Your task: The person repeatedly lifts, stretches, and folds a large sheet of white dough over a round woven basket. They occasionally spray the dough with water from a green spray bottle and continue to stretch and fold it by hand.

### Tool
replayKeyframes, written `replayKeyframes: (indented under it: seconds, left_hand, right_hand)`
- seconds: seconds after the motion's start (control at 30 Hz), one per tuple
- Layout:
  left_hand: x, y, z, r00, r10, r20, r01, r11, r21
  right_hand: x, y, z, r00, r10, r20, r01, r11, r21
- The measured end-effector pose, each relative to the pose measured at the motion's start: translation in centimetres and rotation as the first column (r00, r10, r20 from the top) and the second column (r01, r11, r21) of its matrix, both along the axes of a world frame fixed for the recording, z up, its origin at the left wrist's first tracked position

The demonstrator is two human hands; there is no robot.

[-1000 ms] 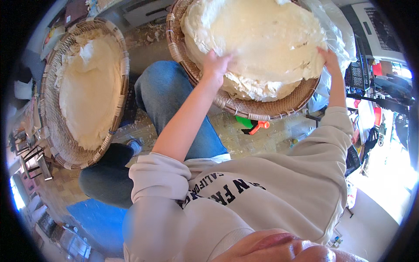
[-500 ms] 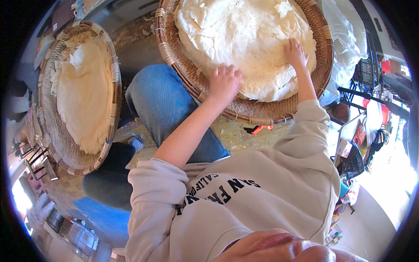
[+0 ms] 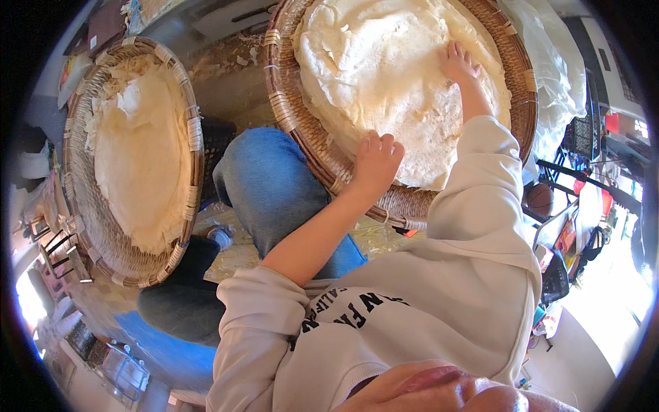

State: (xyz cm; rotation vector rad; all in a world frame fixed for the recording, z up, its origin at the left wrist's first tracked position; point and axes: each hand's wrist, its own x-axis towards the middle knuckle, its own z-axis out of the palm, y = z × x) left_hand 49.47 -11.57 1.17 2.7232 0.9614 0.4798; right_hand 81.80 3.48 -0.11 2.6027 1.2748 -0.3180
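A large round wicker basket [image 3: 285, 103] holds a broad pile of thin, cream-coloured, crinkled sheets [image 3: 384, 75], whose exact kind I cannot tell. My left hand [image 3: 377, 163] is at the pile's near left edge, its fingers curled over the rim of a sheet. Farther out, my right hand [image 3: 461, 63] lies on the pile's right part with fingers spread, pressing on the surface. Both forearms reach forward over the basket's near rim.
To the left, a second wicker basket [image 3: 194, 147] holds similar pale sheets [image 3: 141, 165]. My bent knee [image 3: 264, 172] in blue jeans is between the baskets. Clear plastic sheeting [image 3: 556, 75] hangs at the right, near a basketball [image 3: 539, 199]. Pale scraps litter the floor.
My view has shifted, so the baskets appear lower and farther right. Relative to the pile, my right hand has slid farther away from me and inward; my left hand stays near the edge.
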Motion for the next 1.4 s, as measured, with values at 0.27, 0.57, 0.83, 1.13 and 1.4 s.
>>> replayKeyframes:
  seconds: [0.27,0.57,0.83,1.13,1.4]
  left_hand:
    - [0.2,0.2,-0.1,0.998,0.046,-0.032,-0.048,0.998,-0.039]
    - [-1.1,-0.2,1.7,0.998,-0.022,-0.067,0.014,0.993,-0.121]
    - [-13.6,0.3,10.0,0.879,-0.055,0.473,0.087,0.995,-0.045]
    - [-44.3,11.2,4.2,0.852,0.412,-0.324,-0.452,0.89,-0.059]
    - [-60.2,12.1,-10.1,0.762,0.631,-0.144,-0.133,-0.065,-0.989]
  right_hand:
    - [-5.2,-10.6,7.5,0.968,0.206,0.146,-0.252,0.742,0.622]
    - [-12.1,-47.6,-5.0,0.614,-0.669,-0.418,0.789,0.524,0.32]
    - [-23.8,-46.7,-15.3,-0.068,-0.535,-0.842,0.924,0.284,-0.255]
    - [-20.1,-48.1,0.6,0.192,-0.177,-0.965,0.981,0.04,0.187]
    - [-24.2,-46.1,19.1,0.43,0.082,-0.899,0.869,0.232,0.437]
